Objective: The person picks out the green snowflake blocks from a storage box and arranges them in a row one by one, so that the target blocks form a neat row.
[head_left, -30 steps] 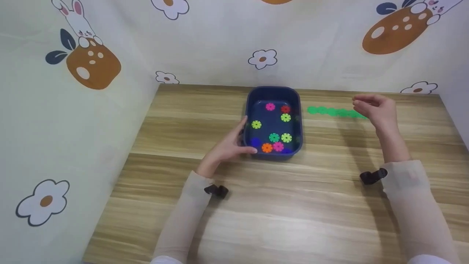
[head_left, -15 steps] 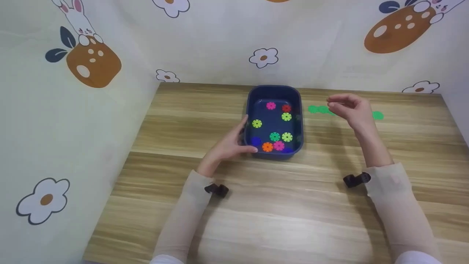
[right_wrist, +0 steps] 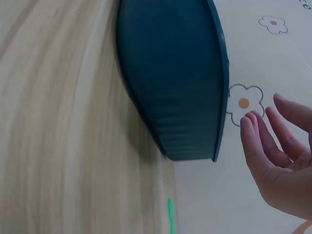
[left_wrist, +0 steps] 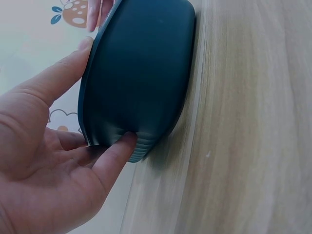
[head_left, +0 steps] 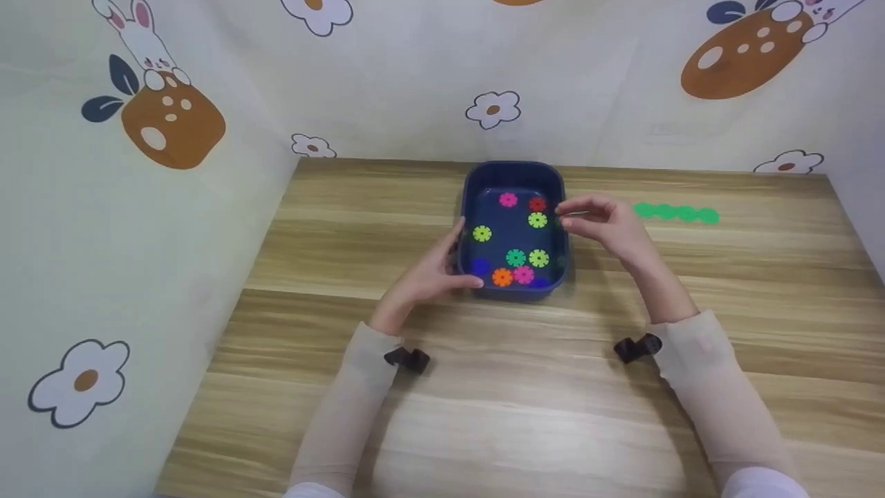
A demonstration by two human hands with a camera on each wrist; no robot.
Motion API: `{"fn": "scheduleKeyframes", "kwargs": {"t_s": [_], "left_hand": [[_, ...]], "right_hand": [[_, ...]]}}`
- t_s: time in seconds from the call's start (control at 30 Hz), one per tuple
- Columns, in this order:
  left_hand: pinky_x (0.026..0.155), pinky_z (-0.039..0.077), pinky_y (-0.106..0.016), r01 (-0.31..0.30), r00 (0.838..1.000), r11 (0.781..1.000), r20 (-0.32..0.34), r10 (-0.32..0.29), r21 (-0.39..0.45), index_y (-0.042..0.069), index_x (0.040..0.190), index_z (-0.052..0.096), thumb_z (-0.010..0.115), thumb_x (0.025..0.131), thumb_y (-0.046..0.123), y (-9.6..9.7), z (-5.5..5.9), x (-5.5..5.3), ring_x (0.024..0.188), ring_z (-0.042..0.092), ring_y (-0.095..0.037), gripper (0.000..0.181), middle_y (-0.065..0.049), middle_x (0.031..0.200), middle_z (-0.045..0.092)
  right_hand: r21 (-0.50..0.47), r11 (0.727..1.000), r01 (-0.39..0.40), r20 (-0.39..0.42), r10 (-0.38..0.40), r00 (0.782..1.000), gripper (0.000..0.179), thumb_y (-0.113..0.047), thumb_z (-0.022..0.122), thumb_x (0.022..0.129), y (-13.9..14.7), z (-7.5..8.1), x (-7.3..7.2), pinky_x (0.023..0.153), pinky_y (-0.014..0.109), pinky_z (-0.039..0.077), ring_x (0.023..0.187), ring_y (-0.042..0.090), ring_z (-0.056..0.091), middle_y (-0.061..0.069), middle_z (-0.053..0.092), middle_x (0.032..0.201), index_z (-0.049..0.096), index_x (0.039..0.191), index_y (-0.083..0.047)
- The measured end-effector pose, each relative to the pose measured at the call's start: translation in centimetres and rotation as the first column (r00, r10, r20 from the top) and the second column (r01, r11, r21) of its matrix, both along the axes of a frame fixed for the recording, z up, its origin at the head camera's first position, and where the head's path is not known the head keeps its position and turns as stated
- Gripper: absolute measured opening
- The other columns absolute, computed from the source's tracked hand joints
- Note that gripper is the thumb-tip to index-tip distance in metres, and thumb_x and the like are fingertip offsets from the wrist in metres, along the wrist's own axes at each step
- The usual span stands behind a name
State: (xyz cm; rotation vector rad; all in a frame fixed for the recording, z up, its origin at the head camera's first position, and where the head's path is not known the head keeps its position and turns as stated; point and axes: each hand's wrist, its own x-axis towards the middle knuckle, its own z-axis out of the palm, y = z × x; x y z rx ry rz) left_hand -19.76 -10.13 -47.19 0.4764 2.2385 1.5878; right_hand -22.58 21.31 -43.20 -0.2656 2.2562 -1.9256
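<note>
A dark blue plastic tub (head_left: 506,233) stands on the table with several slotted, flower-like plastic discs inside: pink (head_left: 508,200), red (head_left: 537,205), yellow-green (head_left: 482,234), green (head_left: 516,257), orange (head_left: 502,277) and dark blue. At its near left corner my left hand (head_left: 430,277) grips it, thumb over the near rim and fingers along the left wall; in the left wrist view, fingers press the ribbed end. My right hand (head_left: 612,228) hovers beside the right rim, fingers loosely bent. The right wrist view shows that hand (right_wrist: 280,156) holding nothing, apart from the tub.
Right of the tub, a row of green discs (head_left: 677,212) lies flat on the wood-grain table (head_left: 332,242). Patterned cloth walls (head_left: 387,83) rise at the back and sides. A small black camera is worn on each sleeve cuff.
My right hand has travelled left from above the green row to the tub's right rim, uncovering the right part of the row. The left hand and the tub stay put.
</note>
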Motion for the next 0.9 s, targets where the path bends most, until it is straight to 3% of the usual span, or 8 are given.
{"fn": "scheduleKeyframes", "kwargs": {"t_s": [0.13, 0.27, 0.47, 0.6, 0.73, 0.9], "left_hand": [[0.119, 0.036, -0.041, 0.003, 1.0, 1.0, -0.004, -0.003, 0.009, 0.013, 0.161, 0.002, 0.081, 0.082, 0.01, 0.0, -0.1, 0.0, 0.153, 0.022, -0.034, 0.112, -0.014, 0.169, 0.002], [0.119, 0.036, -0.042, 0.008, 1.0, 1.0, -0.003, -0.008, 0.016, 0.012, 0.161, 0.001, 0.08, 0.083, 0.01, 0.0, 0.0, 0.1, 0.153, 0.023, -0.035, 0.111, -0.015, 0.169, 0.002], [0.117, 0.039, -0.043, 0.001, 1.0, 1.0, 0.013, -0.001, 0.01, 0.015, 0.162, 0.003, 0.08, 0.084, 0.013, 0.1, -0.1, 0.0, 0.15, 0.03, -0.034, 0.109, -0.014, 0.169, 0.006], [0.118, 0.039, -0.041, 0.008, 1.0, 1.0, 0.02, -0.008, 0.001, 0.016, 0.162, 0.002, 0.08, 0.085, 0.016, 0.2, -0.1, 0.0, 0.151, 0.029, -0.033, 0.11, -0.012, 0.169, 0.005], [0.118, 0.039, -0.041, 0.005, 1.0, 1.0, 0.029, -0.004, -0.002, 0.018, 0.162, 0.003, 0.08, 0.085, 0.015, 0.1, -0.1, 0.1, 0.151, 0.029, -0.033, 0.109, -0.011, 0.17, 0.005], [0.117, 0.039, -0.04, -0.004, 0.999, 1.0, 0.034, 0.004, -0.007, 0.02, 0.162, 0.004, 0.08, 0.084, 0.017, 0.0, -0.1, 0.1, 0.15, 0.031, -0.032, 0.109, -0.01, 0.17, 0.006]], "right_hand": [[0.04, 0.997, -0.062, 0.016, 0.062, 0.998, 0.04, -0.013, 0.074, 0.09, -1.4, -0.4, -0.1, 0.085, 0.017, 0.057, 0.097, 0.002, 0.07, -0.007, 0.075, 0.107, 0.064, 0.122, 0.007], [0.058, 0.992, -0.116, 0.031, 0.114, 0.993, 0.037, -0.011, 0.074, 0.09, -3.0, -0.6, -0.1, 0.086, 0.018, 0.058, 0.099, 0.006, 0.071, 0.006, 0.073, 0.115, 0.064, 0.122, 0.006], [0.079, 0.972, -0.222, 0.067, 0.217, 0.974, 0.036, -0.008, 0.07, 0.091, -5.4, -0.8, -0.4, 0.088, 0.023, 0.059, 0.103, 0.009, 0.069, 0.014, 0.068, 0.121, 0.063, 0.124, 0.006], [0.158, 0.963, -0.22, 0.11, 0.204, 0.973, 0.034, -0.005, 0.069, 0.091, -6.4, -0.9, -0.7, 0.084, 0.025, 0.06, 0.092, 0.008, 0.067, 0.025, 0.065, 0.123, 0.063, 0.124, 0.006], [0.303, 0.926, -0.227, 0.132, 0.196, 0.972, 0.039, -0.005, 0.072, 0.088, -7.2, -1.0, -1.2, 0.095, 0.034, 0.056, 0.103, 0.021, 0.064, 0.025, 0.064, 0.128, 0.063, 0.125, 0.003], [0.472, 0.839, -0.27, 0.169, 0.214, 0.962, 0.046, 0.004, 0.071, 0.083, -8.2, -1.7, -1.9, 0.114, 0.048, 0.042, 0.126, 0.035, 0.054, 0.021, 0.06, 0.135, 0.062, 0.127, 0.001]]}}
